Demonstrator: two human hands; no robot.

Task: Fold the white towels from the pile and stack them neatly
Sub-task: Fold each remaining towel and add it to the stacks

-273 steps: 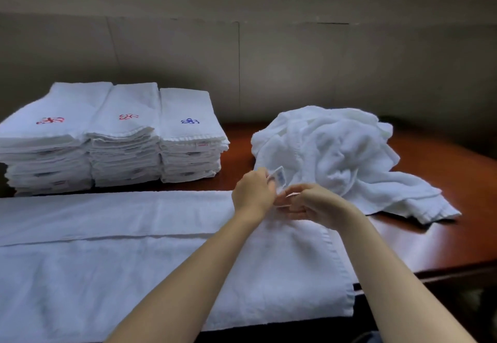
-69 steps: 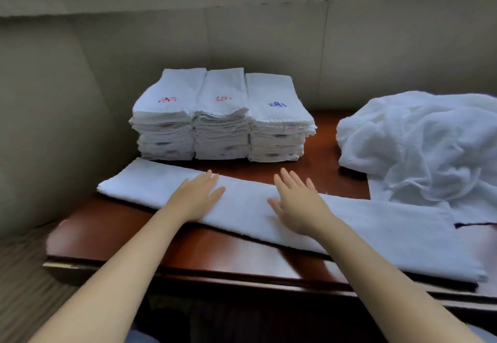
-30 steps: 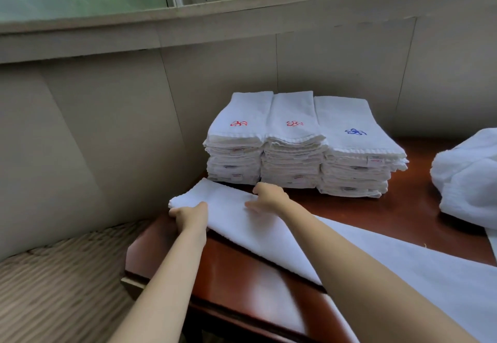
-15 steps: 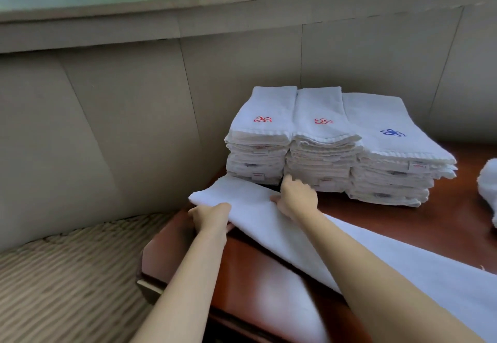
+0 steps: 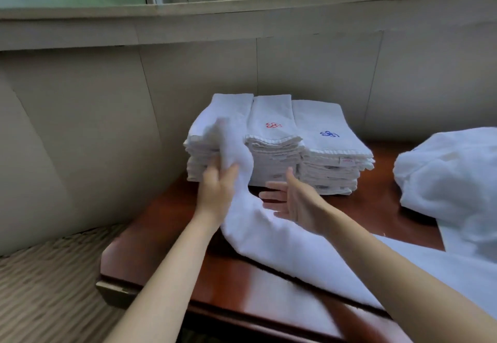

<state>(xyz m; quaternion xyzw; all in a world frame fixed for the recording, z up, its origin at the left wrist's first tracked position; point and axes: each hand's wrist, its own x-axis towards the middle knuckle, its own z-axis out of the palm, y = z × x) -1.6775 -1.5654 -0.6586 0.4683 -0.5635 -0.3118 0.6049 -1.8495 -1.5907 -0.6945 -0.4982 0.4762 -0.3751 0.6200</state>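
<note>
1. The left hand (image 5: pixel 215 189) is gripping the end of the long folded towel (image 5: pixel 282 238) and lifting it. Its fingers are curling round the cloth; this is the grip. The lifted end is blurred, so the exact hold cannot be told.
2. The right hand (image 5: pixel 293 200) is hovering just right of the grip with fingers spread and relaxed, holding nothing. Whether it is touching the towel underneath cannot be told.
3. The towel is trailing from the grip down to the right across the tabletop (image 5: pixel 166 238), with its far length running out of view.
4. Risk: the lifted end is rising directly in front of the folded stacks (image 5: pixel 279 149), just behind the grip. A loose swing is likely to brush the left stack and push its upper layers askew.
5. Risk: one-handed lifting is letting the layers sag, and the earlier lengthwise fold may be slipping open.
6. Risk: the near edge of the towel is lying close to the tabletop's front edge; a pull toward the person could drag it off.
7. Open room: bare wood is showing left of and below the grip, up to the left corner. To the right, the unfolded pile (image 5: pixel 451 181) is standing well apart. The wall (image 5: pixel 107 127) is closing off the left and rear.
</note>
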